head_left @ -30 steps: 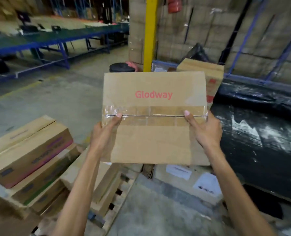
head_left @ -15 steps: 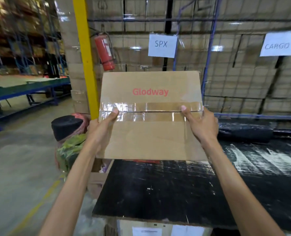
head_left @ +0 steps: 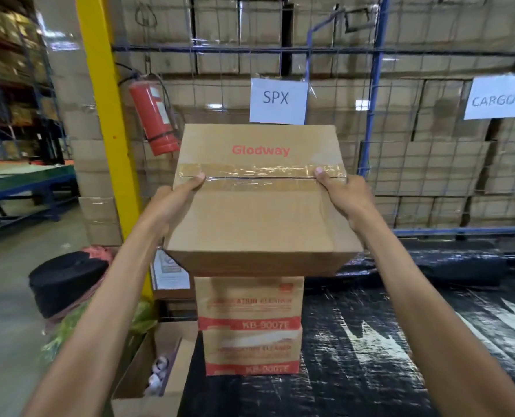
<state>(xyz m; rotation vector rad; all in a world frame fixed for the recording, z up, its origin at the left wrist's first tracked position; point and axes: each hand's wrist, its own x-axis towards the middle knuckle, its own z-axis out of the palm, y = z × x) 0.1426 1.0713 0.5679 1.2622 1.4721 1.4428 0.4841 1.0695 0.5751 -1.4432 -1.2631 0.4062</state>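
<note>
Right, cardboard box (head_left: 259,218) marked Glodway is mid-frame, held up and tilted so its taped top faces the camera. Left hand (head_left: 169,203) grips its left edge, right hand (head_left: 346,198) its right edge. Fingers are clamped on the box: thumbs on the tape seam, the rest hidden behind the sides. Just below it, two stacked red-banded boxes (head_left: 250,311) stand on black wrap (head_left: 385,341), lower right. SPX sign (head_left: 277,99) is above the box, fire extinguisher (head_left: 152,118) upper left by the yellow post (head_left: 105,115).

left hand (head_left: 172,203): gripping, thumb forward | right hand (head_left: 344,196): gripping, thumb forward | both arms outstretched
</note>
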